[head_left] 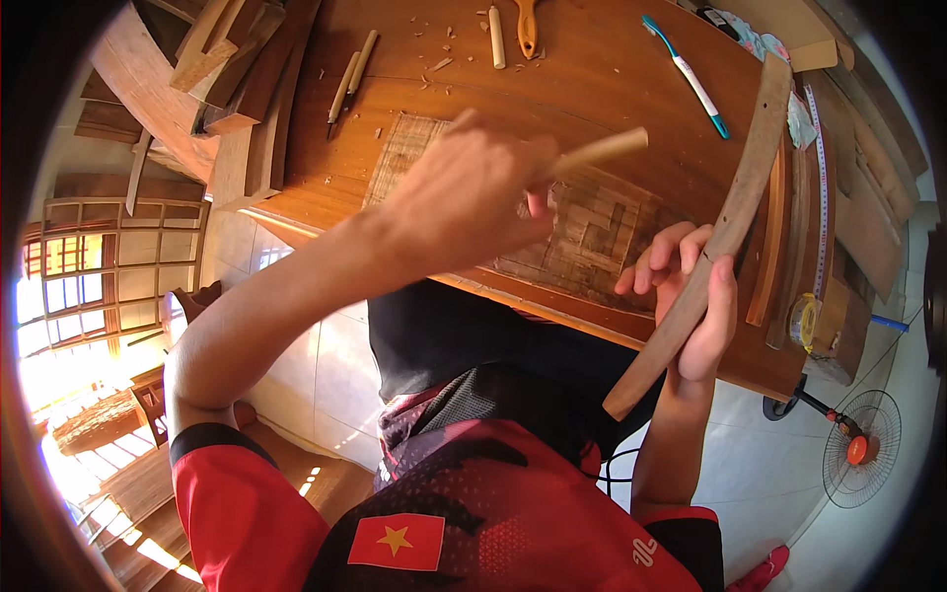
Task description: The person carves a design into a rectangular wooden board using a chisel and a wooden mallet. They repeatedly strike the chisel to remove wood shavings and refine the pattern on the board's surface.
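Stretching out beneath your left hand (459, 197), the brown wooden table (592, 99) is the biggest thing you have before you. Your red and black shirt (473, 483) fills the space on the near side of your left hand and your right hand (712, 326). Stacked wood (258, 128) stands to the left of your left hand, past the wrist. Directly under that hand you have the carved board (592, 237), cut with angular, stepped grooves; the hand hides part of it, and you cannot tell whether the two touch.

Your right hand is wrapped around a long, curved wooden strip (755, 148), thumb on one side and fingers on the other, with one end pointing away from you and the other toward your lap. Below and to the right of that hand is a round fan (860, 449), any marking on its red hub too small to read. On your shirt, nearer you than your left hand, is a red patch (397, 543) with a yellow star. Right of your right hand hangs a white measuring tape (821, 178), its fine marks unreadable.

Your left hand is closed around a pale wooden handle (607, 150), which juts out toward your right. Beyond your right hand lies a blue and white toothbrush (691, 84). Smallest, a white emblem (644, 553) sits on your shirt, below your right hand.
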### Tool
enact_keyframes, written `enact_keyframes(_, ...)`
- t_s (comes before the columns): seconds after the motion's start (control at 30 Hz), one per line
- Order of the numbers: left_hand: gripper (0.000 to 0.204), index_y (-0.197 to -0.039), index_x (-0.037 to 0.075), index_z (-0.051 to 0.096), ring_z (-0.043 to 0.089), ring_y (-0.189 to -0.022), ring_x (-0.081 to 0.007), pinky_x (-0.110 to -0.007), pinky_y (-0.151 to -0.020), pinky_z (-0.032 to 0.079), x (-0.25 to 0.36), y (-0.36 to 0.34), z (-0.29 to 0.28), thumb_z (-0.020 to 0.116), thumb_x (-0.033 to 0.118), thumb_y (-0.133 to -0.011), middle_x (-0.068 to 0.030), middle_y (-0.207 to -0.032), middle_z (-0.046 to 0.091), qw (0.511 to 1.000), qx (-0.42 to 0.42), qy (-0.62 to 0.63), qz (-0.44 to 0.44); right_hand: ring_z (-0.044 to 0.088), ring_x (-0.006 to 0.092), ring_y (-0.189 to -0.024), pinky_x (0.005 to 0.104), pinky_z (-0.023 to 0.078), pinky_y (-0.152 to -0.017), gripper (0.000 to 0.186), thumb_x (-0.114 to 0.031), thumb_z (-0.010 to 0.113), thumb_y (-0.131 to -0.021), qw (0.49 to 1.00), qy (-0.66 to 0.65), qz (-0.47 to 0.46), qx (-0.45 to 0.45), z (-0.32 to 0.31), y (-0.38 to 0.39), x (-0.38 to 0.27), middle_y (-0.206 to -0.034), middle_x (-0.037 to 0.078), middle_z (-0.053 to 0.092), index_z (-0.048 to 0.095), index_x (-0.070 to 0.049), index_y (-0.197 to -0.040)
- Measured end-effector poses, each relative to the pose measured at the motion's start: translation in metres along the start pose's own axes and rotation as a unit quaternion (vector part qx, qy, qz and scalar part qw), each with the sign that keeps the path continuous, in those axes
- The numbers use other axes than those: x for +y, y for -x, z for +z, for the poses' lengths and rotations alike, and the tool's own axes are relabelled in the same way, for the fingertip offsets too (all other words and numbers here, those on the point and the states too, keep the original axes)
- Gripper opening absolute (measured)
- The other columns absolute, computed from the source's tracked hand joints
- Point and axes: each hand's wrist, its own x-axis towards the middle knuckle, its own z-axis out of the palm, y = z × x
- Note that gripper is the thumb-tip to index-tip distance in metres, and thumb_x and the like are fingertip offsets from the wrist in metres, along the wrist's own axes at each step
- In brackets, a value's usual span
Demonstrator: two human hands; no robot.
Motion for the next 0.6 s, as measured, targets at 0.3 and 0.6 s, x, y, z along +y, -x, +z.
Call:
enact_keyframes(0.3,0.021,-0.101,0.001,0.068,0.066,-0.086,-0.0145,-0.031,-0.08,0.051,-0.073,0.019,-0.057,0.063,0.022,-0.102,-0.0065,-0.093,0.074,0.988,0.058,0.069,-0.128,0.057,0.0227,-0.074,0.0456,0.058,-0.07,0.034,-0.038,0.042,-0.107,1.0,0.017,0.0,-0.009,0.003,-0.001,0.001,-0.093,0.014,0.052,0.042,-0.007,-0.095)
enact_keyframes(0.6,0.012,-0.097,0.005,0.071,0.065,-0.093,-0.0252,-0.038,-0.084,0.048,-0.044,0.025,-0.036,0.064,0.004,-0.088,-0.0092,-0.092,0.069,0.989,-0.037,0.145,0.012,0.056,0.022,-0.073,0.0448,0.057,-0.068,0.033,-0.04,0.044,-0.105,0.999,0.031,0.015,-0.012,0.003,-0.001,-0.001,-0.093,0.014,0.051,0.041,-0.008,-0.096)
